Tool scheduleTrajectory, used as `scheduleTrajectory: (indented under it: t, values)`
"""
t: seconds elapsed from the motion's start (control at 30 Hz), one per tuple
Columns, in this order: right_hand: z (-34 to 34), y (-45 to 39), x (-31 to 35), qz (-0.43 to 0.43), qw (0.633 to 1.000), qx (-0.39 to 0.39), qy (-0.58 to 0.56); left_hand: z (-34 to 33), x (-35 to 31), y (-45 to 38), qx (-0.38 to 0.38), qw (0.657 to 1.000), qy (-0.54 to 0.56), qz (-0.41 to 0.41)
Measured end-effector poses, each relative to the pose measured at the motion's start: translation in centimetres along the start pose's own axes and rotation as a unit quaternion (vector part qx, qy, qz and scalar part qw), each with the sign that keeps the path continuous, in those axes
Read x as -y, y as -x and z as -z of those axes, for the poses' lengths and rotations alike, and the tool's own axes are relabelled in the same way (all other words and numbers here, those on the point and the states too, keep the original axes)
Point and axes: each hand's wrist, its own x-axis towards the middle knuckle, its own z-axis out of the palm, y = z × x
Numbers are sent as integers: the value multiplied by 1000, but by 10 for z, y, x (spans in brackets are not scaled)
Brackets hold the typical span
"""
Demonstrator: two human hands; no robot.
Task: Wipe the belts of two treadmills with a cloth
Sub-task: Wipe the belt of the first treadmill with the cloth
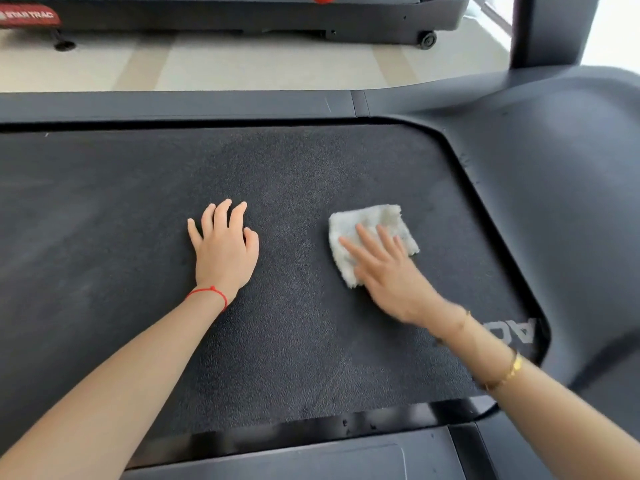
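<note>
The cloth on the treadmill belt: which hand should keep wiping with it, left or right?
The right hand. It lies flat on the white cloth, pressing it onto the belt. The left hand rests bare on the belt, apart from the cloth, and looks like it is only propping the person up.

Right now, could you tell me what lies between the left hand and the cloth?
Only bare belt separates the left hand from the cloth, per the head view.

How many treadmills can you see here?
2: the near treadmill, where the right hand presses a cloth on its belt, and another treadmill across the floor.
</note>
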Motion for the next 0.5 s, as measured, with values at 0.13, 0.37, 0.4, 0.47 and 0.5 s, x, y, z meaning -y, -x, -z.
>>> scheduleTrajectory:
  t: [0.13,0.37,0.4,0.47,0.5]
  values:
    - [2,21,-10,15,1000,19,-19,0,3,2,7,1000,0,-11]
    - [43,-24,-109,-242,970,-2,0,3,2,3,7,1000,5,-12]
    - [41,-24,-103,-244,970,-2,-3,3,1,3,6,1000,6,-11]
    - [31,-12,-81,-210,978,-8,-3,4,0,3,6,1000,6,-8]
    - [24,0,-66,-176,984,-14,-4,4,0,3,6,1000,6,-7]
